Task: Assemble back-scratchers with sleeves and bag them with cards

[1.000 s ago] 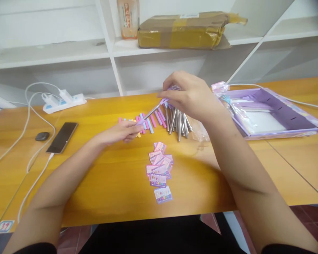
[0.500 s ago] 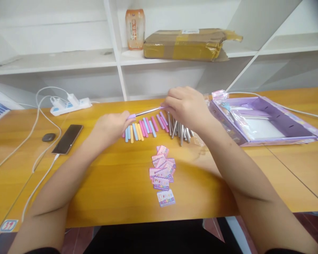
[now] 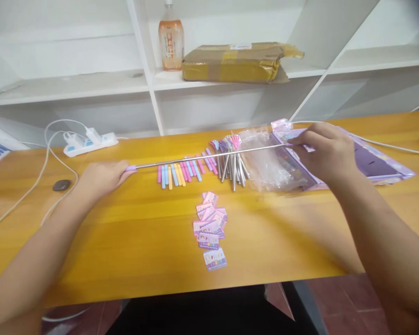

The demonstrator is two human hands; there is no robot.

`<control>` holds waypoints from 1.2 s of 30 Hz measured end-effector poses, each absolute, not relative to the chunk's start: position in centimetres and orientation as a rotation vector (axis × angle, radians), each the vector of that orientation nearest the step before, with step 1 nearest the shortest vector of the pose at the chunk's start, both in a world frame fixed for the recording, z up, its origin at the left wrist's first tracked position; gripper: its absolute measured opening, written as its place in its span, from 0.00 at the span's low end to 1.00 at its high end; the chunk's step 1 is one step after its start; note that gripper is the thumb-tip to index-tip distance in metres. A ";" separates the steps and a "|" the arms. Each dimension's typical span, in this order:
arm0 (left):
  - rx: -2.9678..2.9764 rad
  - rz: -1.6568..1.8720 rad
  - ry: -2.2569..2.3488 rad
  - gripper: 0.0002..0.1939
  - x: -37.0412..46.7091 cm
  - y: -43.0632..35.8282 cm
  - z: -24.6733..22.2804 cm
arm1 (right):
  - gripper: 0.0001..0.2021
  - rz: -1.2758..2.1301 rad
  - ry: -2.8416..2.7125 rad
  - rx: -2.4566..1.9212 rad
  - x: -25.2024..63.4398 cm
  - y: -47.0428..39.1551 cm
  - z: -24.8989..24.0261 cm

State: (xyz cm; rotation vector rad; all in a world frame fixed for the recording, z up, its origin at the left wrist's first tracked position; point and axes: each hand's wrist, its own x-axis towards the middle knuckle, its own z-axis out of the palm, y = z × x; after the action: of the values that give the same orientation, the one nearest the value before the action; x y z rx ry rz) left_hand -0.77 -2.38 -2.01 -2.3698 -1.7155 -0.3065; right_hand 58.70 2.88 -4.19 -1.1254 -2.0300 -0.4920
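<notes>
A thin metal telescopic back scratcher (image 3: 258, 148) is stretched out long between my two hands, nearly level above the table. My left hand (image 3: 103, 179) is closed round its purple handle end. My right hand (image 3: 326, 149) grips the far end, and the fingers hide the tip there. Below the rod lies a row of pink, blue, yellow and purple handle sleeves (image 3: 176, 175). Beside them is a bundle of silver back scratchers (image 3: 233, 170) with coloured claw heads. Small printed cards (image 3: 209, 228) lie in a loose, overlapping pile nearer to me.
Clear plastic bags (image 3: 268, 163) lie against a purple box (image 3: 387, 177) at the right. A power strip (image 3: 96, 145) with cables and a small dark case (image 3: 61, 185) are at the left. On the shelf stand a bottle (image 3: 172, 44) and a taped parcel (image 3: 235, 67).
My hands have moved apart, left hand leftward and right hand rightward to the purple box. The rod between them is much longer. My left arm now hides the phone.
</notes>
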 end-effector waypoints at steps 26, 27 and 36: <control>-2.450 0.031 -1.636 0.37 -6.4 -3.9 -5.1 | 0.08 -0.130 -2.108 -1.258 67.0 -2.7 -9.0; -2.447 0.054 -1.626 0.36 -6.6 -3.8 -5.3 | 0.09 -0.173 -2.101 -1.243 66.8 -2.6 -9.1; -2.474 0.125 -1.456 0.29 -0.2 -3.8 -7.1 | 0.11 0.006 -2.227 -0.936 57.0 -1.7 -10.2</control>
State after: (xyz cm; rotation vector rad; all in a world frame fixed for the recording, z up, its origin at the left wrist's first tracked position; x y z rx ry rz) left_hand -0.22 -3.85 -7.13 -2.4738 -1.4559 0.1247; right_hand 56.98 -1.67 -10.18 -0.9363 -2.2267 0.0058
